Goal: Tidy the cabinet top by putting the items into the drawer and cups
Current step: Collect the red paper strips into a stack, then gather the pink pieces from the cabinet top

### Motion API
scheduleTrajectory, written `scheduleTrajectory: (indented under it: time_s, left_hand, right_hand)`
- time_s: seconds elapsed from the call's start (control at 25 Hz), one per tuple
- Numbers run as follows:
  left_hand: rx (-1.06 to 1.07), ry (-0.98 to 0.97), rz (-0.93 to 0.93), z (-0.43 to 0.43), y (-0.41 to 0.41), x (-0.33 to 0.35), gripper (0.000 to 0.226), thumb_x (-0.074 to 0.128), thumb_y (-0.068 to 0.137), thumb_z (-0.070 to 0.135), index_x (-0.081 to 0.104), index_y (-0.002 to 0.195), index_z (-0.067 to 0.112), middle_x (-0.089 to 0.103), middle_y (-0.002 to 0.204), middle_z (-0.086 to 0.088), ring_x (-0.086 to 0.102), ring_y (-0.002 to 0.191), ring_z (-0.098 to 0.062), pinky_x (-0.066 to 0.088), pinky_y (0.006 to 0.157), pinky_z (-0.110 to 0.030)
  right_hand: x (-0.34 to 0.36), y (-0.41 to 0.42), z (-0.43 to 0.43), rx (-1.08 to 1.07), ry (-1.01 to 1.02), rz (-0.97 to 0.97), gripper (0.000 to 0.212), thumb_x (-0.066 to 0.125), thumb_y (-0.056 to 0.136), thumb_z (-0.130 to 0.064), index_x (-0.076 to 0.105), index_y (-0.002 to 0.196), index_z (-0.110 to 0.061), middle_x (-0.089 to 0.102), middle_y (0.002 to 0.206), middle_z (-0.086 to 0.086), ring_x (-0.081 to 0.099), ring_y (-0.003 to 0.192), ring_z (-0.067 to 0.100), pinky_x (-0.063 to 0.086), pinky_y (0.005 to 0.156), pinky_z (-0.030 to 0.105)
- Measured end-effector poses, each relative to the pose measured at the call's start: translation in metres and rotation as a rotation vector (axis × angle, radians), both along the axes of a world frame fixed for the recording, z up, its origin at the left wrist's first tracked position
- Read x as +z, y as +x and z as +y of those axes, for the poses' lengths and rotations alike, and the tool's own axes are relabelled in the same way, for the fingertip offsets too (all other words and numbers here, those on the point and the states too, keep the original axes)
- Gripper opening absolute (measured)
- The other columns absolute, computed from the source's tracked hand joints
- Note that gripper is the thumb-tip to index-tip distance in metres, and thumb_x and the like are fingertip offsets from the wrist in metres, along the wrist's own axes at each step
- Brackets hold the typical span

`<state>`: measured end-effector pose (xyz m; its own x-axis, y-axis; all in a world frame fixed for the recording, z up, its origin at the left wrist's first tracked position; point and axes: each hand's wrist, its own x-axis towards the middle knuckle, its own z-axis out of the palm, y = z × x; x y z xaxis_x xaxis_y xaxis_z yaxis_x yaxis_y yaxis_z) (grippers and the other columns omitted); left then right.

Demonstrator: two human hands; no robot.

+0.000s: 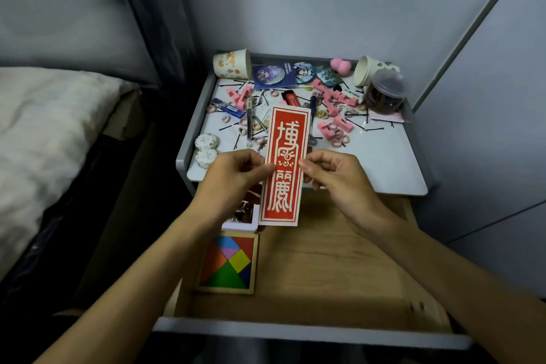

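- Nearest: open drawer (310,269), grey front panel, pale wooden floor.
- In its left part, flat on the wood: coloured tangram puzzle (227,263) in a wooden frame; just behind it, a small stack of photo cards (240,216), partly hidden by the hands.
- Above the back of the drawer, off every surface: long red card (285,168) with cream characters, lengthwise away from the person, far end over the front of the cabinet top.
- Left hand (236,174) pinching the card's left edge, thumb on the printed face, fingers curled behind.
- Right hand (334,173) pinching the right edge at the same height, thumb tip on the face, other fingers folded underneath.
- Beyond, white cabinet top (378,162) with a raised grey rim, strewn with black hairpins (229,128), small hair ties (339,139) and pink foam pieces (336,127).
- Front left corner: two round white speckled pieces (206,146), touching.
- Mid-left: blue box (229,108); centre: black and red case (292,97).
- Right side: clear lidded jar (385,93), dark hair ties inside.
- Along the back: left paper cup (232,63), tipped; round badges (270,75); pink sponge (339,63); right paper cup (367,71) on its side.
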<state>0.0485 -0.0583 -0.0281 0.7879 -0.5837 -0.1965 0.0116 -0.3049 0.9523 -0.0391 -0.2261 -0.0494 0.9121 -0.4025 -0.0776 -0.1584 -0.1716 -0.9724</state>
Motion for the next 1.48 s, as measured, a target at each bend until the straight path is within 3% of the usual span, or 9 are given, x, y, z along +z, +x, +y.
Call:
scheduleTrajectory:
  time_s: [0.08, 0.2, 0.28, 0.4, 0.64, 0.8, 0.96, 1.12, 1.48]
  left_hand:
    - [-0.042, 0.226, -0.151, 0.012, 0.003, 0.001, 0.031, 0.048, 0.101, 0.033, 0.067, 0.092, 0.008, 0.074, 0.086, -0.002, 0.072, 0.077, -0.019, 0.058, 0.072, -0.041]
    - [0.041, 1.007, -0.707, 0.036, 0.012, -0.011, 0.037, 0.038, 0.102, 0.039, 0.064, 0.102, 0.014, 0.067, 0.102, -0.010, 0.065, 0.091, -0.031, 0.041, 0.067, -0.034]
    - [-0.054, 1.201, -0.645, 0.043, 0.010, -0.021, 0.034, 0.038, 0.101, 0.033, 0.060, 0.114, 0.012, 0.062, 0.116, -0.014, 0.062, 0.104, -0.035, 0.041, 0.075, -0.037]
    - [-0.190, 1.205, -0.536, 0.043, 0.005, -0.039, 0.031, 0.040, 0.101, 0.024, 0.057, 0.122, 0.008, 0.059, 0.123, -0.013, 0.057, 0.114, -0.035, 0.044, 0.086, -0.039]
    - [-0.236, 1.153, -0.593, 0.047, 0.014, -0.049, 0.025, 0.043, 0.096, 0.014, 0.058, 0.114, 0.005, 0.061, 0.117, -0.015, 0.059, 0.108, -0.035, 0.044, 0.079, -0.037]
    - [-0.264, 1.131, -0.603, 0.046, 0.016, -0.050, 0.023, 0.043, 0.096, 0.013, 0.058, 0.110, 0.005, 0.061, 0.114, -0.015, 0.059, 0.104, -0.034, 0.046, 0.081, -0.037]
    - [-0.256, 1.149, -0.618, 0.046, 0.018, -0.051, 0.025, 0.044, 0.096, 0.016, 0.060, 0.113, 0.006, 0.062, 0.114, -0.013, 0.062, 0.102, -0.031, 0.046, 0.074, -0.035]
    - [-0.259, 1.160, -0.613, 0.044, 0.017, -0.050, 0.025, 0.047, 0.096, 0.018, 0.060, 0.112, 0.005, 0.060, 0.117, -0.013, 0.061, 0.103, -0.032, 0.047, 0.077, -0.036]
    - [-0.262, 1.226, -0.615, 0.042, 0.016, -0.047, 0.027, 0.046, 0.097, 0.024, 0.060, 0.114, 0.010, 0.062, 0.113, -0.010, 0.062, 0.102, -0.030, 0.046, 0.076, -0.036]
  right_hand:
    - [-0.002, -0.009, 0.000, 0.026, -0.029, -0.003, 0.016, 0.060, 0.094, -0.020, 0.069, 0.098, -0.008, 0.074, 0.088, -0.002, 0.067, 0.074, 0.006, 0.049, 0.062, 0.017]
    - [-0.016, -0.028, 0.003, 0.136, -0.124, 0.160, 0.012, 0.061, 0.093, -0.018, 0.069, 0.095, -0.009, 0.074, 0.085, 0.000, 0.068, 0.068, 0.008, 0.050, 0.058, 0.018]
    - [-0.037, -0.043, 0.009, 0.215, -0.101, 0.338, 0.012, 0.061, 0.093, -0.017, 0.069, 0.094, -0.007, 0.074, 0.084, 0.004, 0.069, 0.070, 0.014, 0.053, 0.061, 0.022]
    - [-0.071, -0.051, 0.021, 0.196, 0.036, 0.539, 0.012, 0.060, 0.094, -0.015, 0.069, 0.095, -0.007, 0.074, 0.085, 0.005, 0.069, 0.070, 0.013, 0.054, 0.065, 0.022]
    - [-0.110, -0.020, 0.032, -0.011, 0.114, 0.610, 0.017, 0.059, 0.095, -0.010, 0.064, 0.104, 0.003, 0.069, 0.087, 0.015, 0.065, 0.065, 0.016, 0.055, 0.058, 0.020]
    - [-0.123, -0.006, 0.040, -0.011, 0.020, 0.660, 0.023, 0.058, 0.095, -0.008, 0.060, 0.110, 0.009, 0.069, 0.094, 0.022, 0.063, 0.061, 0.016, 0.054, 0.054, 0.019]
    - [-0.125, -0.002, 0.042, 0.007, -0.087, 0.679, 0.019, 0.060, 0.094, -0.009, 0.060, 0.106, 0.006, 0.069, 0.085, 0.015, 0.064, 0.057, 0.013, 0.052, 0.048, 0.015]
    - [-0.123, -0.001, 0.041, 0.009, -0.134, 0.692, 0.017, 0.063, 0.092, -0.009, 0.056, 0.104, 0.000, 0.067, 0.076, 0.009, 0.065, 0.056, 0.012, 0.050, 0.046, 0.017]
    - [-0.112, -0.005, 0.040, 0.066, -0.237, 0.659, 0.014, 0.066, 0.090, -0.013, 0.061, 0.099, -0.003, 0.069, 0.080, 0.006, 0.065, 0.057, 0.006, 0.046, 0.045, 0.010]
